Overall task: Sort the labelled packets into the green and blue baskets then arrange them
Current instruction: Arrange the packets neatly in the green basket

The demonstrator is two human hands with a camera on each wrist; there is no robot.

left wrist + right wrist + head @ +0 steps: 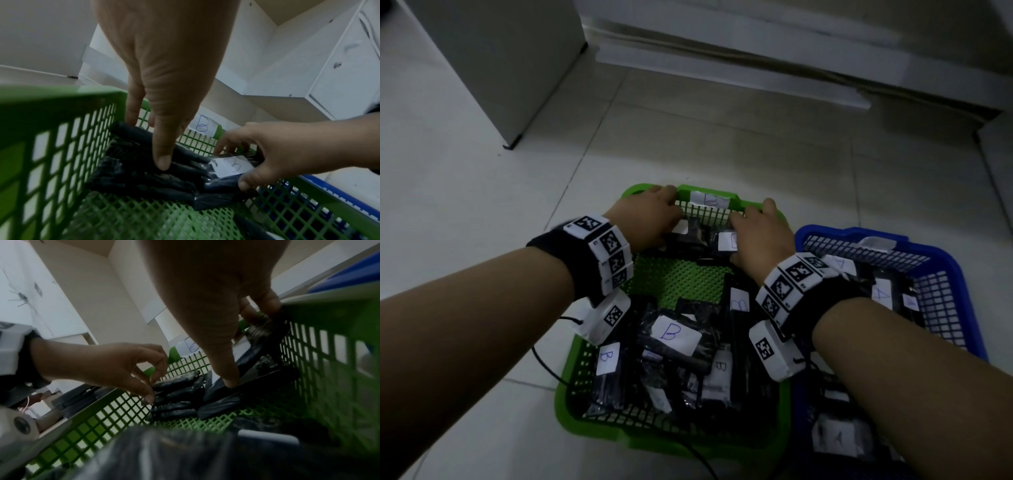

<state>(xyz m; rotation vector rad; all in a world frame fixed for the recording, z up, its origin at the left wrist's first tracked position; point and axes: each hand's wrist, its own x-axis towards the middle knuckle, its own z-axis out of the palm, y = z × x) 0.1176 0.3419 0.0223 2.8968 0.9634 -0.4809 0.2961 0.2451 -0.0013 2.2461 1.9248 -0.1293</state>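
Note:
The green basket (763,442) has a "B" tag (710,199) on its far rim and holds several black packets with white "B" labels (674,334) heaped at its near end. At the far wall my left hand (667,219) pinches a black packet (131,164) between thumb and fingers. Beside it my right hand (750,226) grips another black packet (218,186) with a "B" label (726,241), thumb on its near face and fingers behind. The two packets lie side by side against the far wall. The blue basket (962,284) to the right holds packets labelled "A" (881,294).
Both baskets sit side by side on a pale tiled floor (482,205). A white cabinet (493,68) stands at the back left and white furniture (756,68) along the back. A black cable (544,363) runs from my left wrist across the floor.

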